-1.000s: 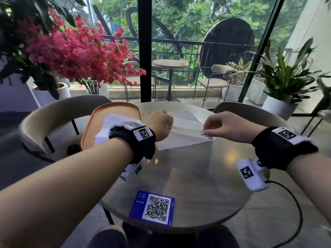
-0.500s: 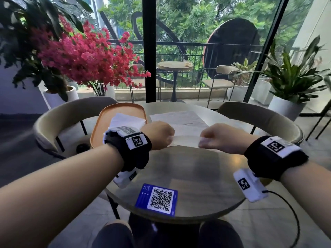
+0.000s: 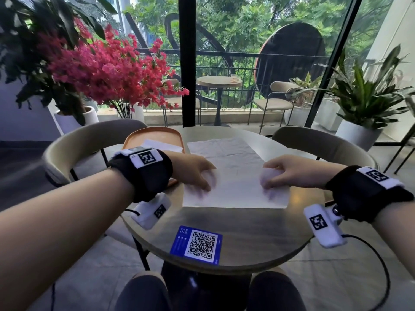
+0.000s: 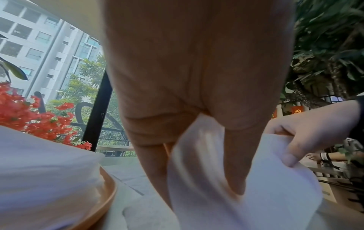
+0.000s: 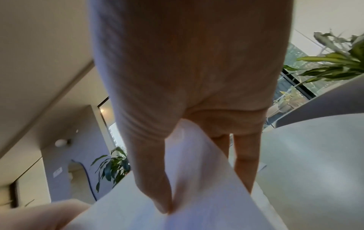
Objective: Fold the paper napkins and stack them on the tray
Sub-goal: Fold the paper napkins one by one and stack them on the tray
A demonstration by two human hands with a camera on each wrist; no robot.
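Note:
A white paper napkin (image 3: 235, 194) lies on the round table (image 3: 247, 232) in front of me. My left hand (image 3: 203, 179) pinches its left side, and my right hand (image 3: 275, 179) pinches its right side. The left wrist view shows the left hand (image 4: 199, 191) with the napkin (image 4: 256, 194) between thumb and fingers. In the right wrist view the right hand (image 5: 197, 194) grips the napkin (image 5: 197, 214) the same way. An orange tray (image 3: 157, 133) sits at the far left with a folded napkin (image 3: 161, 145) on it. Another flat napkin (image 3: 220, 147) lies beyond my hands.
A blue QR card (image 3: 197, 244) lies near the table's front edge. Beige chairs stand at the left (image 3: 85, 140) and right (image 3: 325, 142). Red flowers (image 3: 107, 70) and potted plants (image 3: 363, 102) stand behind, before a glass wall.
Both hands have drawn the napkin toward me, from the table's middle to nearer the front edge, and they now sit farther apart.

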